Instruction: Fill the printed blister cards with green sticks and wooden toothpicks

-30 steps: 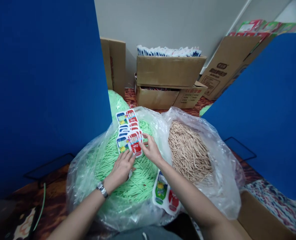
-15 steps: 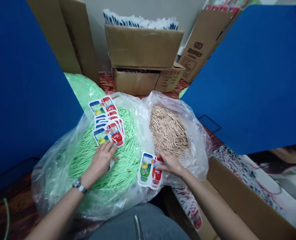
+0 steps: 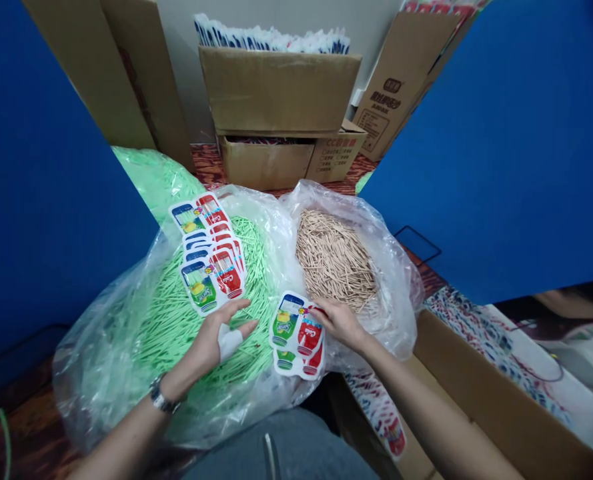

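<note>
My right hand [image 3: 340, 321] pinches a bottle-shaped printed pouch [image 3: 296, 328], green and red, lifted a little off another like it [image 3: 301, 363] at the bags' front edge. My left hand [image 3: 217, 338] hovers palm up with fingers spread over a clear bag of green sticks [image 3: 186, 320]; its thumb has a white wrap and nothing is in it. Just beyond its fingertips lies a fanned stack of the same pouches [image 3: 209, 250] on the green sticks. A second clear bag holds tan sticks [image 3: 333, 257], right of my right hand.
Blue partition panels stand at left [image 3: 51, 200] and right [image 3: 501, 147]. Cardboard boxes [image 3: 276, 93] are stacked behind the bags, the top one full of white packets. An open carton [image 3: 481, 407] with printed pouches sits at lower right. Another green-stick bag [image 3: 151, 173] lies behind left.
My right hand left the fanned stack, moved to the pouches at the front edge and lifted the top one. My left hand drew back from the stack and turned palm up.
</note>
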Available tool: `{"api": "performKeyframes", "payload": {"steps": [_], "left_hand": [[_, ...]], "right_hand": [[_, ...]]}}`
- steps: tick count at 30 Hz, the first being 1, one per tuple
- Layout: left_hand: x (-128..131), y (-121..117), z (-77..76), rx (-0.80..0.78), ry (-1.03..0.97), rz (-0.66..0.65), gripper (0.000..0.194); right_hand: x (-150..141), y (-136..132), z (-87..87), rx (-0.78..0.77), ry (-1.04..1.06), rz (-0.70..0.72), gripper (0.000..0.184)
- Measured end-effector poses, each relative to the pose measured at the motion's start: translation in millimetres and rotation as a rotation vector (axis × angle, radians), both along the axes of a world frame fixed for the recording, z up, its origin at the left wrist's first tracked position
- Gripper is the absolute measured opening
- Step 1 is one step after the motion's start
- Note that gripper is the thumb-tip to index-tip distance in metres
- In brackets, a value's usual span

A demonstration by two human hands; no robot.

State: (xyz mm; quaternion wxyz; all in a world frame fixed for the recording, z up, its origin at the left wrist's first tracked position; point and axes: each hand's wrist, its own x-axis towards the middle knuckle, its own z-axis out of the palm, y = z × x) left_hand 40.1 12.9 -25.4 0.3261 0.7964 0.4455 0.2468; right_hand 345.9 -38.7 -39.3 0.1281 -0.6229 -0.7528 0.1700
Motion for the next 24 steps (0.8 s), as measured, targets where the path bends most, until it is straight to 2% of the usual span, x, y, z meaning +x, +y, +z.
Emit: {"api": "performKeyframes", "payload": {"steps": [2, 5, 7, 9, 12, 14, 16, 19, 22, 24], "left_hand": [[13.5, -9.2, 0.0, -0.15, -0.052, -0.005, 0.057], [29.0, -18.5, -3.2, -0.197, -0.109, -0.037, 0.081], [35.6, -22.2, -4.4, -0.217, -0.183, -0.081, 0.092], [40.5, -25.4, -3.2, -0.304, -0.302, -0.144, 0.099], [45.8, -30.2, 0.6, -0.576, -0.493, -0.251, 0.094], [47.7, -32.2, 1.6, -0.762, -0.584, -0.309, 0.078], [47.8, -32.5, 1.0, -0.862, -0.607, -0.312, 0.056], [45.5, -30.5, 1.3, -0.86, -0.514, -0.223, 0.033], [43.8, -28.7, 6.4, -0.797, -0.376, -0.173, 0.029], [44.7, -28.2, 10.3, -0.741, -0.322, -0.159, 0.032]], "right_hand": [[-5.2, -1.3, 13.3, -0.001, 0.007, -0.023, 0.026], [-19.3, -4.4, 37.8, -0.032, 0.114, -0.009, 0.029], [-31.8, -7.0, 51.4, -0.11, 0.283, 0.041, 0.033], [-45.5, -9.5, 58.4, -0.247, 0.547, 0.088, 0.033], [-64.5, -11.1, 57.4, -0.413, 0.944, 0.145, 0.038], [-73.6, -10.4, 54.3, -0.403, 1.066, 0.186, 0.041], [-78.1, -8.5, 53.3, -0.338, 1.046, 0.192, 0.039], [-77.9, -4.1, 56.0, -0.22, 0.861, 0.096, 0.03], [-74.5, 0.2, 57.3, -0.078, 0.707, -0.014, 0.025], [-73.4, 1.2, 56.4, 0.004, 0.633, -0.03, 0.025]]}}
